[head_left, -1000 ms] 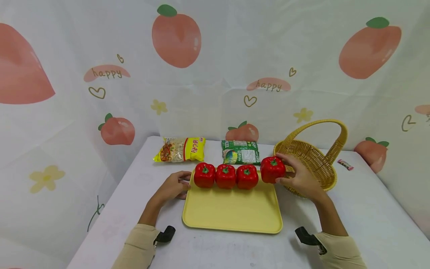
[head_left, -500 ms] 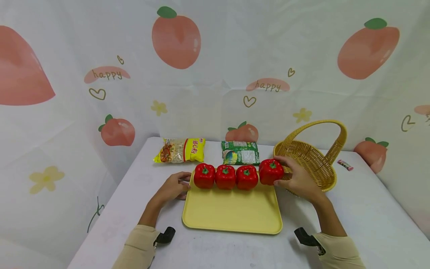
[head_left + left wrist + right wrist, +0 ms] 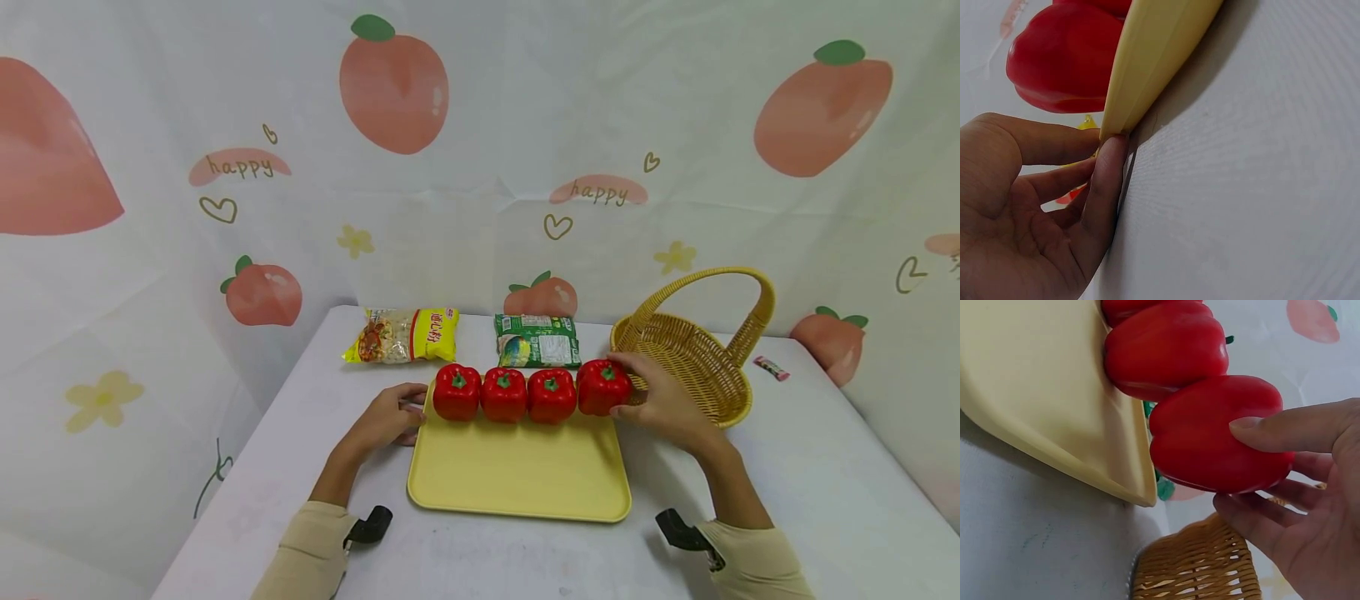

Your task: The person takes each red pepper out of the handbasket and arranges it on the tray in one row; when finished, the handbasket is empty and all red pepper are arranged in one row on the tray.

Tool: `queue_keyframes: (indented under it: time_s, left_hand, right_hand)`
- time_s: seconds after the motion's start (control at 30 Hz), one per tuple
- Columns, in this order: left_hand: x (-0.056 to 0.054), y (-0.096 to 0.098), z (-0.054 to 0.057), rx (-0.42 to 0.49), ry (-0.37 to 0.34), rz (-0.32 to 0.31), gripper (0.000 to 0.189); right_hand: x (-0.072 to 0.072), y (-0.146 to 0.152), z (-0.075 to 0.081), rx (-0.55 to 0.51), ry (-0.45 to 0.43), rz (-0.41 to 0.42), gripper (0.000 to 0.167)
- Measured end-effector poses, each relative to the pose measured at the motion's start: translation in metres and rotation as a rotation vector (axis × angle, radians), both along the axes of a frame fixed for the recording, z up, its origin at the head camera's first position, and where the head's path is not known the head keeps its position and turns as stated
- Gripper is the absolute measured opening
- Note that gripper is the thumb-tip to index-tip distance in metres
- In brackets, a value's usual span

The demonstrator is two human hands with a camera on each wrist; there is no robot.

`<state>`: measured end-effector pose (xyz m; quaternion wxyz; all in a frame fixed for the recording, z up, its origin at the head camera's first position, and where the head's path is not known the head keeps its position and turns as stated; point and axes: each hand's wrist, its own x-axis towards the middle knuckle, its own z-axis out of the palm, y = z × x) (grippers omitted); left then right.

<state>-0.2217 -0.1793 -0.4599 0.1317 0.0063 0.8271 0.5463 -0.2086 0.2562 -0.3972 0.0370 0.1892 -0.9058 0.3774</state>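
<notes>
A yellow tray (image 3: pixel 517 475) lies on the white table, its far side lined by a row of red bell peppers. My left hand (image 3: pixel 384 417) pinches the tray's left rim; in the left wrist view, the thumb and fingers (image 3: pixel 1107 181) meet at that edge. With thumb and fingers, my right hand (image 3: pixel 663 408) grips the rightmost red bell pepper (image 3: pixel 602 387) at the tray's far right corner. The right wrist view has this pepper right against its neighbour, another red bell pepper (image 3: pixel 1169 350). Two more, a bell pepper (image 3: pixel 504 394) and a bell pepper (image 3: pixel 457 392), sit farther left.
A wicker basket (image 3: pixel 693 367) with a tall handle stands just behind my right hand. Beyond the tray lie a yellow food packet (image 3: pixel 401 336) and a green packet (image 3: pixel 537 340). A small pink wrapped sweet (image 3: pixel 771 367) is right of the basket.
My right hand has brought its bell pepper slightly left and down, closing the gap to the row. My left hand has stayed at the tray's rim.
</notes>
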Motion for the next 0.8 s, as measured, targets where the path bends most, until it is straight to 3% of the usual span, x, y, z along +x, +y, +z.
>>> queue_keyframes:
  time_s: [0.8]
  left_hand:
    - [-0.0007,0.0002,0.0001,-0.009,-0.005,0.005,0.061]
  right_hand:
    - [0.0004,-0.0060,-0.0065,0.075,-0.064,-0.006,0.076]
